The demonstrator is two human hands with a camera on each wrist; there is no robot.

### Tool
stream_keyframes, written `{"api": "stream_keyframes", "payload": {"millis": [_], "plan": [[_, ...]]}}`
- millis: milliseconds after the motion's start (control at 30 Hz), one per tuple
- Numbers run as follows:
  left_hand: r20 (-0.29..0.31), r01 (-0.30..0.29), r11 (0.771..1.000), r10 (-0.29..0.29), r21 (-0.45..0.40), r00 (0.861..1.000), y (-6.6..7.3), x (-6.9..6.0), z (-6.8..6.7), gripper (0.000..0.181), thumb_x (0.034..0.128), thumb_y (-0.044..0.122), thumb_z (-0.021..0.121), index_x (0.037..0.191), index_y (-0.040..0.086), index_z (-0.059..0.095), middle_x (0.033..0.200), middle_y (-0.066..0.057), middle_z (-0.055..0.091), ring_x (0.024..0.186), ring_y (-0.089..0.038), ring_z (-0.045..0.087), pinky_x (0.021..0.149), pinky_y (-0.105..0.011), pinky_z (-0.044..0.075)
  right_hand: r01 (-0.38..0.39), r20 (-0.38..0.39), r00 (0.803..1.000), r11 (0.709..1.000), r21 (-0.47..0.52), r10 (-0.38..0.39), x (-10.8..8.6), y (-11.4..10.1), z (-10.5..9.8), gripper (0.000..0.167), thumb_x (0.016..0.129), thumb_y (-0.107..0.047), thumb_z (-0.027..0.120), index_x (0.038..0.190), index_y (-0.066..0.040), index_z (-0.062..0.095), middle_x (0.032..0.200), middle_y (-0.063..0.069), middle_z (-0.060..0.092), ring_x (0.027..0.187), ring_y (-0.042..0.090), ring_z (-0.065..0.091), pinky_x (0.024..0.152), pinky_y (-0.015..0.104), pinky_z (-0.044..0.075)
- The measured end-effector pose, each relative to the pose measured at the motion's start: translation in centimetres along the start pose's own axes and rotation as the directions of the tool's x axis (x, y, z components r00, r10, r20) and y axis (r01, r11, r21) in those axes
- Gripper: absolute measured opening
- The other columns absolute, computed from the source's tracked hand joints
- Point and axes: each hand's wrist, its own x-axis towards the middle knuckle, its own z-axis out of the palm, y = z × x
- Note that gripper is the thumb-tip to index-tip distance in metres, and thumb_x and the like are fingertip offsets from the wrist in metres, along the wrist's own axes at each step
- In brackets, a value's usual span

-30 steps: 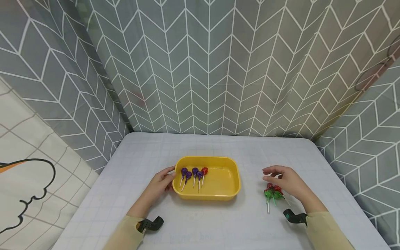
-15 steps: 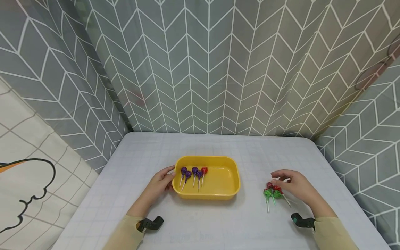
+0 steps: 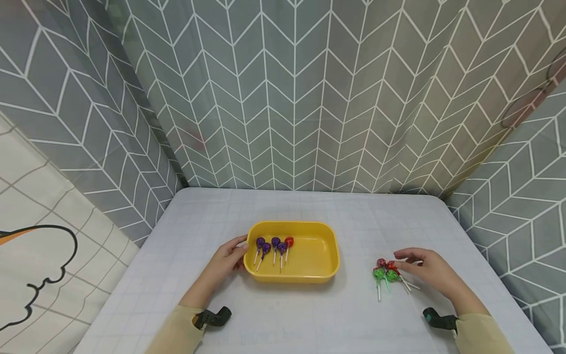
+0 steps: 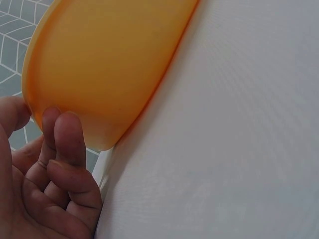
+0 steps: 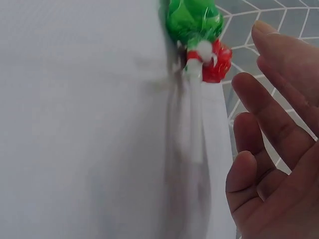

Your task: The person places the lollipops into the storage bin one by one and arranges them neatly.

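Observation:
My left hand (image 3: pixel 227 258) grips the left end of a yellow tray (image 3: pixel 314 253), thumb at the rim; in the left wrist view its curled fingers (image 4: pixel 70 137) touch the outer wall. Inside the tray lie several purple lollipops (image 3: pixel 276 242) and one red lollipop (image 3: pixel 289 241), sticks towards me. To the right on the table is a small heap of red and green lollipops (image 3: pixel 391 275). Just right of that heap hovers my right hand (image 3: pixel 431 270), fingers loosely bent, holding nothing. In the right wrist view a gap separates it from a green lollipop (image 5: pixel 194 20).
A white cloth covers the table (image 3: pixel 274 314). Grey curtains with a white zigzag pattern (image 3: pixel 292 98) stand behind it and at both sides. Each wrist wears a black camera mount (image 3: pixel 439 319).
My right hand has moved right and towards me, uncovering more of the red lollipops and their sticks. The left hand and the tray have stayed in place.

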Motion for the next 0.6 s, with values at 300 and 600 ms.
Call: {"api": "stream_keyframes", "payload": {"millis": [300, 600], "plan": [[0.008, -0.004, 1.000, 0.004, -0.006, 1.000, 0.0, 0.1, 0.0, 0.051, 0.1014, 0.038, 0.056, 0.146, 0.014, 0.048, 0.088, -0.012, 0.068, 0.071, -0.025, 0.059, 0.060, -0.031, 0.048, -0.042, 0.037, 0.998, 0.999, 0.025, 0.041, 0.1, 0.8, 0.4, 0.048, 0.088, -0.043, 0.073, 0.122, -0.009, 0.068, 0.112, 0.005, 0.068, 0.097, 0.023, 0.059, 0.076, 0.039, 0.048], [0.011, -0.003, 1.000, 0.003, -0.010, 1.000, 0.0, 0.1, 0.0, 0.049, 0.1002, 0.042, 0.057, 0.144, 0.020, 0.051, 0.086, -0.011, 0.068, 0.070, -0.024, 0.059, 0.060, -0.030, 0.048, -0.026, 0.064, 0.998, 0.999, 0.020, 0.025, 0.4, 1.4, 0.8, 0.049, 0.089, -0.042, 0.073, 0.124, -0.009, 0.068, 0.115, 0.005, 0.068, 0.094, 0.019, 0.059, 0.077, 0.038, 0.049]]}}
